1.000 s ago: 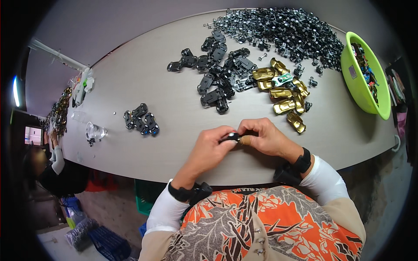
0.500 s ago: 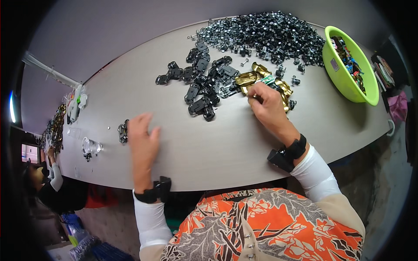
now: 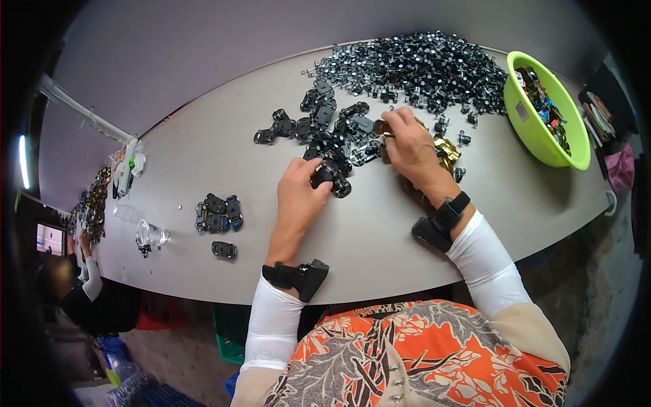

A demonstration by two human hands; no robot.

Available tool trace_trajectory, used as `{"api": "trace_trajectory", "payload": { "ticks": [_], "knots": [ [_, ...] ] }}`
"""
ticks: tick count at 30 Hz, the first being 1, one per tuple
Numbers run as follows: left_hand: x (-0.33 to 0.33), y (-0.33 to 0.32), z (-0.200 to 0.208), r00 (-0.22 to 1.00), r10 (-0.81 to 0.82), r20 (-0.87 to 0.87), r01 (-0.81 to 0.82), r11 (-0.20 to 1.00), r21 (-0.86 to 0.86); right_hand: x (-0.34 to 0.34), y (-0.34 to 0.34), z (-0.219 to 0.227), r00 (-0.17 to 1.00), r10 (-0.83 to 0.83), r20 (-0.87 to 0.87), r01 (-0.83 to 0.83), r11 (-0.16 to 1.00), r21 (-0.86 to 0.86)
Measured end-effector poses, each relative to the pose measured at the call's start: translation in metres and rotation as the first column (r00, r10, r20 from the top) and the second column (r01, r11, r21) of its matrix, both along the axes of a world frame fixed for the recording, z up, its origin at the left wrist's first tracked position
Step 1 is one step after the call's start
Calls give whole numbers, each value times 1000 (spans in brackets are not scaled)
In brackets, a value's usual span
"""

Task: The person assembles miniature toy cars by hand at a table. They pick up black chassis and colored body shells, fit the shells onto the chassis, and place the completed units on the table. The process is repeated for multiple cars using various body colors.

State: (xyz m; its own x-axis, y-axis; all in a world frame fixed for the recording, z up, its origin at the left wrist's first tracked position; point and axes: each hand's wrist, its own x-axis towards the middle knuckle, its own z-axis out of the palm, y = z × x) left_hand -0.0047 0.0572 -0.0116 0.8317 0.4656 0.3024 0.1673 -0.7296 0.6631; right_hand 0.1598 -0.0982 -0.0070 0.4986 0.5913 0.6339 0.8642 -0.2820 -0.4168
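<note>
Pinching a black chassis (image 3: 330,173) thumb-to-finger, likely for control: left hand (image 3: 299,192), at the chassis heap's (image 3: 330,143) near edge. Right hand (image 3: 411,148) is covering some gold shells (image 3: 445,150), fingers curled, grip unclear. Kinds are lying apart, probably for easy picking.

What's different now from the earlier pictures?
The left hand parted from the right hand, swung left, then came back and now grips a black car base. The right hand moved up to the gold car shells. One more toy car, apparently let go, lies by the little black group. The green basin and wheel pile stayed put.
</note>
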Motion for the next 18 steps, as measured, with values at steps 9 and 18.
{"api": "trace_trajectory", "payload": {
  "ticks": [9, 18],
  "knots": [
    [-9, -4, 10, 925, -123, 359, 357, -37, -933, -56, -8, 19, -88, 625, -776, -56, 775, 630],
    [-6, -19, 4, 959, -81, 271, 272, 0, -962, -60, -9, 0, 380, 500, -778, -280, 864, 418]
  ]
}}
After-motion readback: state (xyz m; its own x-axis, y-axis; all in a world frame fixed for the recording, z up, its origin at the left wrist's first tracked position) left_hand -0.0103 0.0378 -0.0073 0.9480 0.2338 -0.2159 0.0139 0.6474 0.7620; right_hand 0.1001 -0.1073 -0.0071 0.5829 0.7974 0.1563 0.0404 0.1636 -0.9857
